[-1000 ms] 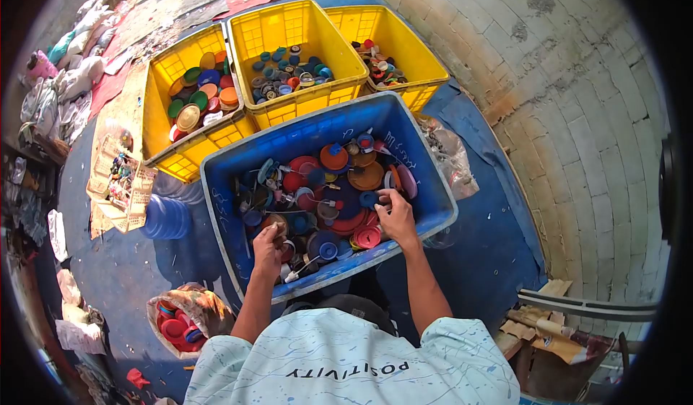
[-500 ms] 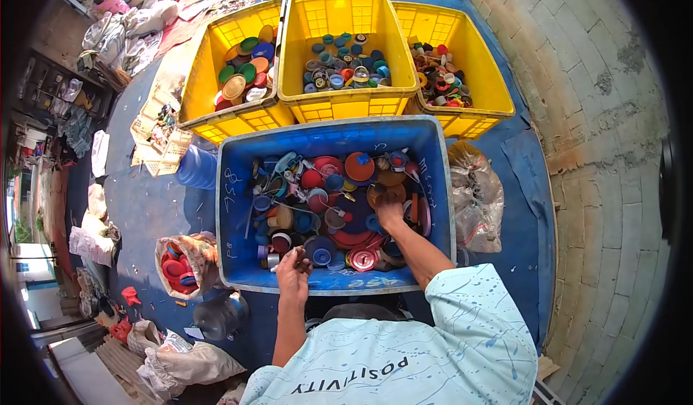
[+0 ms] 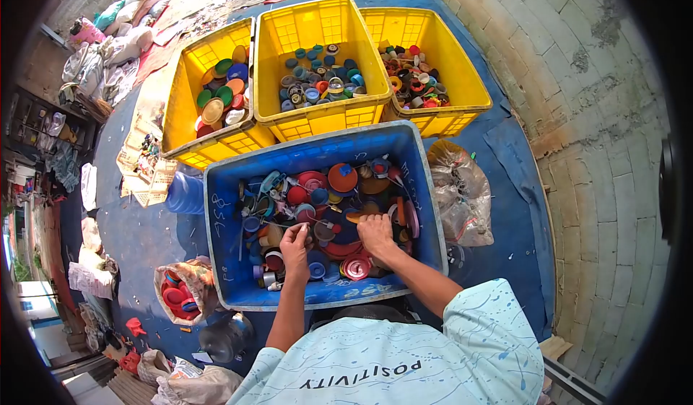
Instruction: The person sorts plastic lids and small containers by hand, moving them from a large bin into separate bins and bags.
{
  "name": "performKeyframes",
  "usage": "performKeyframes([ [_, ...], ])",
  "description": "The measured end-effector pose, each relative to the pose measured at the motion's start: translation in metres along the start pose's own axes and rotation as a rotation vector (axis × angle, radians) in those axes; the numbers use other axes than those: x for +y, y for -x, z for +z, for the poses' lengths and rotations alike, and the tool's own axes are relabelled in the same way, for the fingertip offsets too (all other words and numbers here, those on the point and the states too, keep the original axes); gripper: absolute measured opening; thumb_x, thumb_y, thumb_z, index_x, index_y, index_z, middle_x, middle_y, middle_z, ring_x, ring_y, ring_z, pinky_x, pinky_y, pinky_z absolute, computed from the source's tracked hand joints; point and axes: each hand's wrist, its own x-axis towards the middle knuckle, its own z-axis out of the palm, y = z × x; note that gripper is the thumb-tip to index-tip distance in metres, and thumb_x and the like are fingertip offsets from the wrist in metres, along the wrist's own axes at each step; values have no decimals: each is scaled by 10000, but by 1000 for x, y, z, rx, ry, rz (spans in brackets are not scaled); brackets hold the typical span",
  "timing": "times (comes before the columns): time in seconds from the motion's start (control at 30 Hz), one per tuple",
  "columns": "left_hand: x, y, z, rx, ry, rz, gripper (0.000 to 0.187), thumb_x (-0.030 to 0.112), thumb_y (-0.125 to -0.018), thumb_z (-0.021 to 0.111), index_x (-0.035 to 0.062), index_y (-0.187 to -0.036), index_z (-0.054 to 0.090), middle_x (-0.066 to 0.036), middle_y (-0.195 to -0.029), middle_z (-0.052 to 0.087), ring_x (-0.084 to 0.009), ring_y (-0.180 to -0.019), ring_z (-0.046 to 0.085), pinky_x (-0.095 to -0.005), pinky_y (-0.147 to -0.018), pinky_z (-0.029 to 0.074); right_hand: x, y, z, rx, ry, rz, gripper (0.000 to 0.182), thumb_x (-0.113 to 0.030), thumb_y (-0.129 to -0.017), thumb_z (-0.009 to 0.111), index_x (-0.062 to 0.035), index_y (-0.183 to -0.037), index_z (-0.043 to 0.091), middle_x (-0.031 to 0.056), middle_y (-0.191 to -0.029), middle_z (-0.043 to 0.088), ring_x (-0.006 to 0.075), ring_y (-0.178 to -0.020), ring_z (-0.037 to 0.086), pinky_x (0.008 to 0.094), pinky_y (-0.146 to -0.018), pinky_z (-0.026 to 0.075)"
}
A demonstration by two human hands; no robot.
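Observation:
A blue crate in front of me holds a jumble of plastic lids and caps. My right hand is inside it, its fingers closed on an orange lid whose edge shows at the fingertips. To its left, my left hand hovers over the pile, fingers pinched together; a small pale bit shows at the tips, too small to name. Below and between the hands lies a pink-red round lid. Farther back in the crate is an orange-red lid with a blue piece on it.
Behind the crate stand three yellow crates with sorted lids and caps. A sack of red lids and a blue water jug are at the left. A clear plastic bag lies at the right, near a block wall.
My right hand has drawn back towards me from deeper in the pile, with the orange lid now at its fingers. My left hand has lifted and moved forward. The camera view has shifted.

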Motion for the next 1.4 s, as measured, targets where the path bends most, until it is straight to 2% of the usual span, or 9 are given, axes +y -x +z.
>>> performKeyframes([
  [0.13,-10,-46,64,-142,-361,214,207,191,-886,646,14,-994,646,-26,-854,661,-88,-746,583,-239,-687,472,2,57,-102,7,-370,165,150,-73,-783,528,-20,-899,605,156,-780,669,310,-712,659,423,-648,447],
  [0.2,-38,-76,92,-207,-642,366,243,182,-826,680,19,-1004,646,-81,-867,675,-204,-825,619,-325,-779,483,10,84,-144,87,-611,328,196,-31,-791,541,-1,-972,610,170,-831,678,366,-747,653,433,-679,474],
  [0.33,-100,-114,129,-303,-1145,806,331,146,-725,674,33,-1034,644,-147,-1042,639,-338,-1005,558,-438,-870,429,37,124,-176,172,-1040,585,255,-17,-832,564,11,-1083,602,174,-886,687,291,-815,677,342,-714,502],
  [0.47,-139,-126,155,-350,-1410,969,390,141,-684,622,48,-1063,618,-124,-1118,582,-320,-1039,480,-436,-866,358,60,148,-175,269,-1275,749,251,-29,-863,579,40,-1103,593,108,-889,683,138,-819,648,256,-719,488],
  [0.77,-152,-140,183,-407,-1839,919,334,140,-713,613,72,-1039,602,-117,-1084,572,-280,-1024,500,-437,-856,351,83,154,-164,335,-1503,799,225,-21,-879,578,50,-1092,586,33,-883,636,38,-754,558,183,-685,437],
  [0.97,-164,-150,171,-356,-1816,989,258,137,-717,616,96,-971,636,-88,-1003,613,-226,-1034,548,-454,-829,366,102,148,-160,319,-1593,777,243,-14,-869,578,53,-1102,581,47,-926,641,59,-792,576,200,-744,444],
  [1.17,-123,-109,138,-185,-1474,1043,157,127,-731,599,92,-879,639,-103,-785,647,-262,-787,628,-457,-774,403,115,129,-150,309,-1665,616,265,-21,-873,576,49,-1128,565,55,-975,640,80,-845,596,226,-789,466],
  [1.3,-79,-47,103,7,-907,542,198,190,-825,583,44,-927,669,-176,-786,659,-313,-736,651,-437,-673,481,113,107,-143,292,-1721,474,277,-44,-881,582,37,-1145,554,50,-955,634,86,-843,604,234,-752,490],
  [1.4,-68,-19,54,22,-298,222,210,152,-857,646,0,-1001,633,-100,-821,667,-183,-663,633,-295,-598,482,96,89,-159,261,-1754,429,265,-27,-887,569,39,-1141,529,62,-950,628,87,-822,606,221,-731,491],
])
